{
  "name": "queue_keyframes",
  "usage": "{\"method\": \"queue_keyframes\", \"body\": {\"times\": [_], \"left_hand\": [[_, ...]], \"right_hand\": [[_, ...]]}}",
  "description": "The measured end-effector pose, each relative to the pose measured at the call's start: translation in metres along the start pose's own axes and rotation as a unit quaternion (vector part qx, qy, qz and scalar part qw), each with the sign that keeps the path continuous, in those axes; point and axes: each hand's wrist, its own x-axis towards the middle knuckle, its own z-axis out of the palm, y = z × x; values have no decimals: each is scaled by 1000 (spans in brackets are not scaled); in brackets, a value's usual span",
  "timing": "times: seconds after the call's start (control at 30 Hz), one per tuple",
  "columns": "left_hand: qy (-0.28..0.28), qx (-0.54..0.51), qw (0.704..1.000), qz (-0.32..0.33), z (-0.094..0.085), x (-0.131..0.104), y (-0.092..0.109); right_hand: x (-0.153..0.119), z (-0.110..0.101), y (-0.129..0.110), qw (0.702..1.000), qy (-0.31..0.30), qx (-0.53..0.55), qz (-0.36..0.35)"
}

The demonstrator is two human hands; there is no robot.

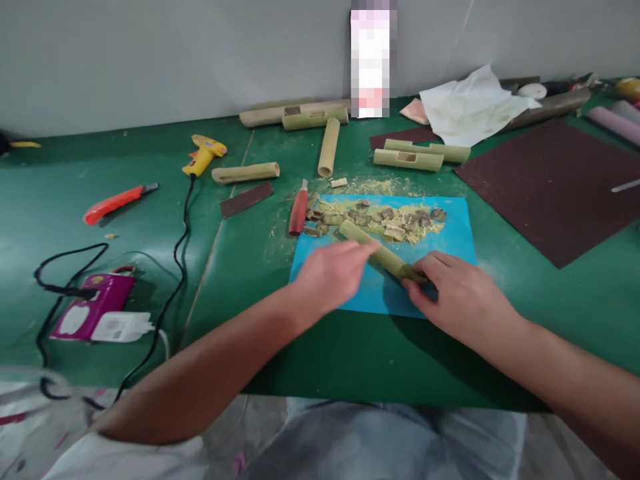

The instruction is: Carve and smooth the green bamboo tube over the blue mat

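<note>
A pale green bamboo tube (pixel 373 250) lies slantwise over a blue sheet (pixel 350 290). My right hand (pixel 453 287) is closed around the tube's near right end, covering part of it. Blurred by motion, my left hand (pixel 337 277) is curled with its fingertips at the middle of the tube; anything inside the fingers is hidden. Bamboo chips and shavings (pixel 385 219) are heaped across the sheet's far half. A red-handled knife (pixel 299 210) lies at the sheet's left edge.
Bamboo tubes (pixel 245 173) and notched pieces (pixel 407 160) lie further back. To the left are a yellow glue gun (pixel 204 155), an orange utility knife (pixel 117 203) and a purple power strip (pixel 95 303) with cables. A dark brown sheet (pixel 555 190) lies right, near crumpled white paper (pixel 475 107).
</note>
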Motion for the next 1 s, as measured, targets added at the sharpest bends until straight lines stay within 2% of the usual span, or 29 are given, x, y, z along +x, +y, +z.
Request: {"method": "queue_keyframes", "body": {"times": [0.1, 0.23, 0.3, 0.37, 0.43, 0.5, 0.67, 0.73, 0.83, 0.87, 1.0], "left_hand": [[45, 20, 997, -54, -4, 2, -9], [-29, -31, 999, 8, 5, 1, 15], [-46, -37, 998, 27, 7, 0, 17], [-15, -13, 1000, 12, 3, 0, 6], [33, 17, 999, -37, -3, 1, -9], [55, 18, 996, -62, -5, 2, -15], [-48, -49, 997, 38, 2, -1, 6], [-41, -36, 998, 28, 1, -1, 3], [29, -15, 999, -36, -4, 1, -8], [38, -16, 998, -38, -4, 1, -9], [-22, -34, 998, 43, 2, 0, 3]], "right_hand": [[1, -1, 0, 1000, -6, 2, 15], [1, 0, 1, 1000, -10, 11, 9], [1, 0, 1, 1000, -7, 15, 5], [1, 0, 2, 1000, -5, 14, 14], [2, 0, 2, 1000, -9, 14, 26], [2, 0, 2, 999, -14, 19, 32], [1, -1, 1, 999, -11, 35, 13], [1, -1, 2, 999, -11, 33, 13], [1, -1, 1, 999, -19, 29, 22], [1, -1, 1, 999, -20, 29, 23], [1, 0, 2, 999, -19, 38, 16]]}}
